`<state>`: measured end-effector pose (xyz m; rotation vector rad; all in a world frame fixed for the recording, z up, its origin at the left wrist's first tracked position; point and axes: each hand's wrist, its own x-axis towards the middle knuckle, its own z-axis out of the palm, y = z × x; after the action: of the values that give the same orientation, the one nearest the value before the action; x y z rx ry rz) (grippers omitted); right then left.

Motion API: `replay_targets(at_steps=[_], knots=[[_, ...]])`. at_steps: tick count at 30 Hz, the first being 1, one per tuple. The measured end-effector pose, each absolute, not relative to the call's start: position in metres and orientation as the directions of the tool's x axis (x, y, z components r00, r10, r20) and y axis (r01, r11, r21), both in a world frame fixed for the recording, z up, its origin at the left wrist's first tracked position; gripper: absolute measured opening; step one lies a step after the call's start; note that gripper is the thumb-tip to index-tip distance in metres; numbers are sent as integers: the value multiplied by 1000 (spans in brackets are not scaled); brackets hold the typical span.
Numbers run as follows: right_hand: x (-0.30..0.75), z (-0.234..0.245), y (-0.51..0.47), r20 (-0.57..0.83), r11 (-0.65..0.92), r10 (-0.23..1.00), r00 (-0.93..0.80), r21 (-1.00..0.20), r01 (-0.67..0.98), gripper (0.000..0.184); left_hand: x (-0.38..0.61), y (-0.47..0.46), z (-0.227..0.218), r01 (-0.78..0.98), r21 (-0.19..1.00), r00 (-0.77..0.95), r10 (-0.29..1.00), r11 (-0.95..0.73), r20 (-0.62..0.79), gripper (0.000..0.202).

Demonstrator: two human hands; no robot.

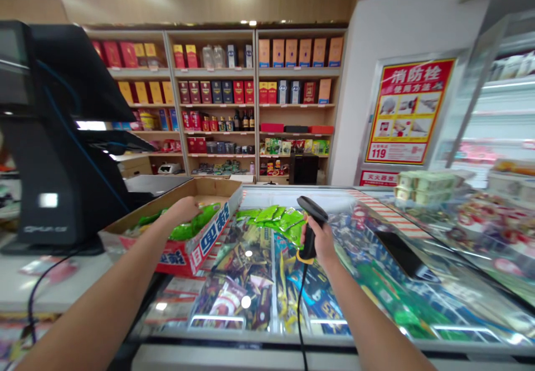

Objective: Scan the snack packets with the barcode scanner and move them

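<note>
My left hand reaches into an open cardboard box at the left. Its fingers are curled down at the green snack packets lying inside, closed on one, though the fingertips are partly hidden. A black handheld barcode scanner with a yellow-edged base is gripped upright in my right hand, and its cable hangs toward me. More shiny green packets lie overlapping in a row on the glass top between the box and the scanner.
Under the glass top of the freezer lie several colourful wrapped goods. A black phone rests on the glass at the right. The checkout terminal stands at the left. Stacked cartons are at the far right; stocked shelves line the back wall.
</note>
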<state>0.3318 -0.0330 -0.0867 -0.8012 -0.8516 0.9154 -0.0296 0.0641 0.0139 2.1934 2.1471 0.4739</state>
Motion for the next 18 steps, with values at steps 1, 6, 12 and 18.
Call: replay_targets(at_steps=[1,6,12,18], knots=[[332,-87,-33,265,383,899,349,-862,-332,43,-30,63,17,963,270,-49,963,-26,265,20],[330,-86,-34,258,374,902,346,-868,-327,43,-13,51,26,811,572,-258,802,-122,538,12],[330,-84,-38,293,379,904,312,-887,-264,41,55,41,-16,378,855,-209,867,-355,453,14],[329,-85,-40,336,394,907,254,-891,-225,38,109,43,-96,203,900,-19,918,-386,397,24]])
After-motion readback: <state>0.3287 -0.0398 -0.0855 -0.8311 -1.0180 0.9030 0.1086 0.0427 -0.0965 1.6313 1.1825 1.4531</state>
